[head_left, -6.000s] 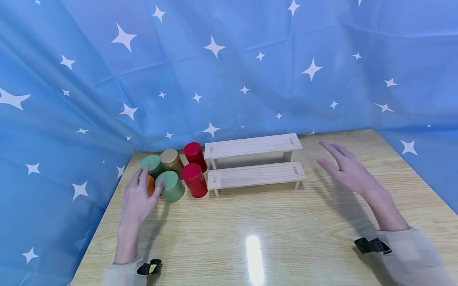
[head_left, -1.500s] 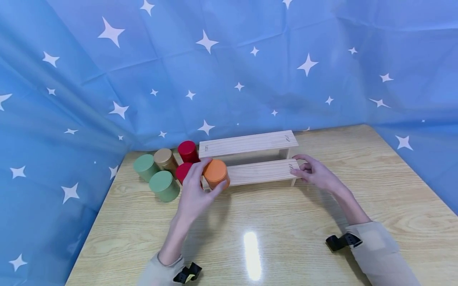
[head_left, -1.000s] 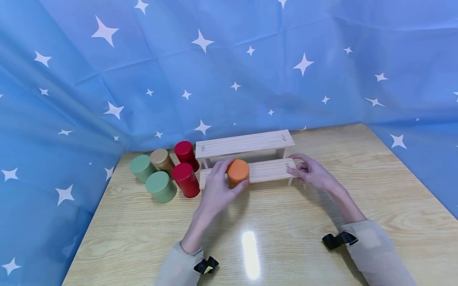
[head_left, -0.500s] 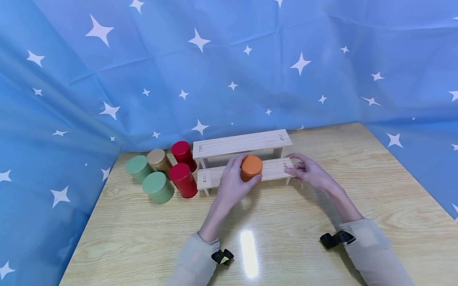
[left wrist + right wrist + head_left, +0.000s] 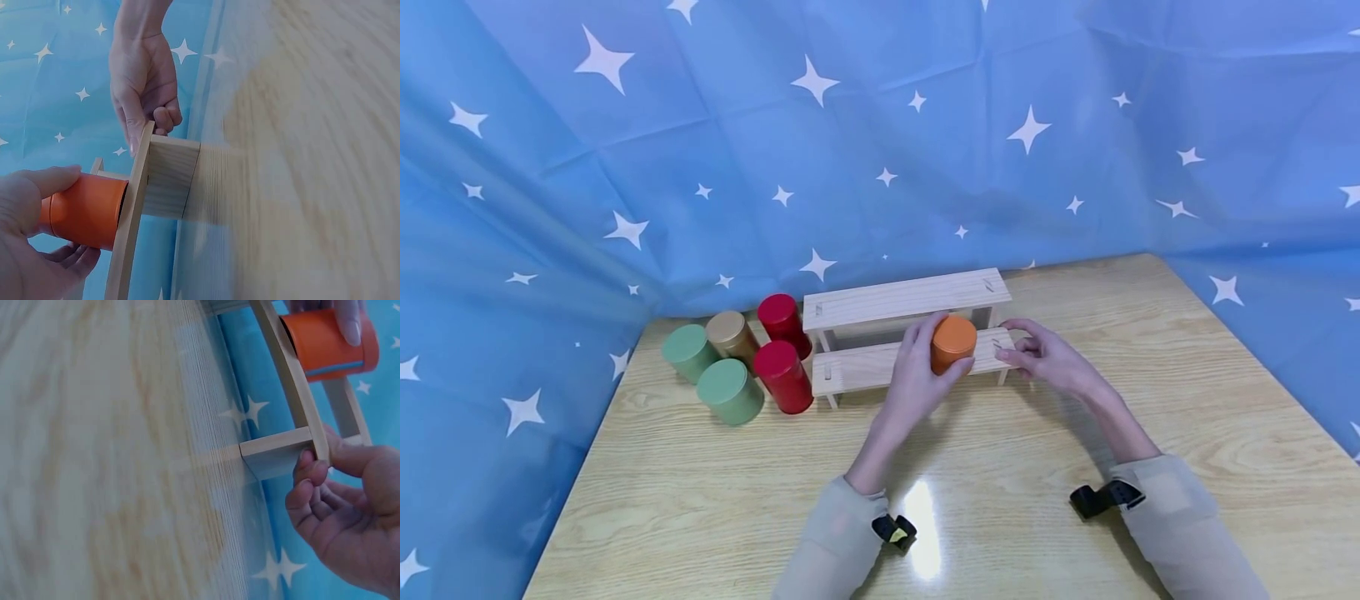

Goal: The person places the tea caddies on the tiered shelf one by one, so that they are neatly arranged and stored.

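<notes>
My left hand (image 5: 917,377) grips an orange lidded canister (image 5: 955,337) between thumb and fingers. The canister is upright over the right part of the lower wooden shelf (image 5: 865,367). In the left wrist view the base of the orange canister (image 5: 90,211) meets the board or sits very close to it. At that shelf's right end, my right hand (image 5: 1054,360) pinches the board's edge; the right wrist view has its thumb and fingers (image 5: 310,469) on either side of the wood. The upper shelf (image 5: 898,301) stands just behind, with nothing on it.
Left of the shelves, two red canisters (image 5: 786,379), a gold canister (image 5: 730,333) and two green canisters (image 5: 730,392) stand close together on the wooden table (image 5: 715,500). A blue star-patterned cloth (image 5: 850,150) hangs behind and on the left.
Six seconds ago my left hand was at the canister group and my right hand was off the shelf. Since then the orange canister has travelled right along the lower shelf; my right hand took its end.
</notes>
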The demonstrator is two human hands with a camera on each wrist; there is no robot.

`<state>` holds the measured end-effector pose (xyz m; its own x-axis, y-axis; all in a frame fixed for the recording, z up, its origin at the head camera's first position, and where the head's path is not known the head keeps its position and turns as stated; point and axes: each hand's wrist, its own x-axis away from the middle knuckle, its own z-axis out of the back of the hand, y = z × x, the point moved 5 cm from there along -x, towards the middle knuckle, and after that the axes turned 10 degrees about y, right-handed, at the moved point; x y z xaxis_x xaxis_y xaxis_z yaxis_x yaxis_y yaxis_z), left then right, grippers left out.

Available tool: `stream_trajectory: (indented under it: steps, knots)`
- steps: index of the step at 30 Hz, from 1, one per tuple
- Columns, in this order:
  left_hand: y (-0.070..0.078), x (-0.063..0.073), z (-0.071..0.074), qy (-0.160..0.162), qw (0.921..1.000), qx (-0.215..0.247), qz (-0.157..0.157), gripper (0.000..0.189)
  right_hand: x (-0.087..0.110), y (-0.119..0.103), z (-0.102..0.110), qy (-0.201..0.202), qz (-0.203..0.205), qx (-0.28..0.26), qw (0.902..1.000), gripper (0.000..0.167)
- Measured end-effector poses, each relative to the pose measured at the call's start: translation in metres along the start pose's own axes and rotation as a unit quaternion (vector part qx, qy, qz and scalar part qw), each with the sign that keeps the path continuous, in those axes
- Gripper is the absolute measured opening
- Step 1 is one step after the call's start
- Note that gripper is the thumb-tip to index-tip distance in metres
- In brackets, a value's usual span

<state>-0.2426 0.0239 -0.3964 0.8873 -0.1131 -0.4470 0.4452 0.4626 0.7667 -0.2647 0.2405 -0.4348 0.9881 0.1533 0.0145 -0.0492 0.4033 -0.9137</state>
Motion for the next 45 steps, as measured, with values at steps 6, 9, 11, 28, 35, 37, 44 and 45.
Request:
stream_trajectory:
  steps: [6,9,11,28,35,37,44,45]
  knots:
    - [0.002,-0.002,-0.01,-0.005,0.9998,0.013,0.014,0.068,-0.001,0.002,-0.001,0.0,-0.001,0.0,1.0,0.066]
    - [0.004,-0.004,-0.014,-0.005,0.9996,0.019,0.019,0.068,-0.001,0.002,-0.002,-0.002,0.001,-0.003,1.0,0.065]
    - [0.004,-0.005,-0.016,-0.005,0.9995,0.021,0.023,0.068,-0.002,0.002,-0.002,-0.003,0.001,-0.002,1.0,0.065]
    - [0.002,-0.009,-0.027,0.015,0.9974,0.041,0.056,0.075,-0.001,0.0,-0.003,-0.003,-0.009,0.003,1.0,0.065]
    - [0.006,-0.009,-0.018,0.005,0.9975,0.023,0.067,0.089,-0.002,-0.001,-0.003,-0.004,-0.002,0.009,1.0,0.062]
    - [0.009,-0.01,-0.013,-0.001,0.9976,0.007,0.069,0.092,-0.002,-0.001,-0.002,-0.004,-0.002,0.009,1.0,0.063]
    - [0.023,-0.011,0.011,-0.027,0.995,-0.059,0.076,0.091,0.0,0.0,-0.001,-0.002,-0.008,0.01,0.9999,0.066]
    - [0.025,-0.011,0.015,-0.028,0.9951,-0.059,0.074,0.09,0.0,0.0,-0.001,-0.001,-0.008,0.01,0.9999,0.066]
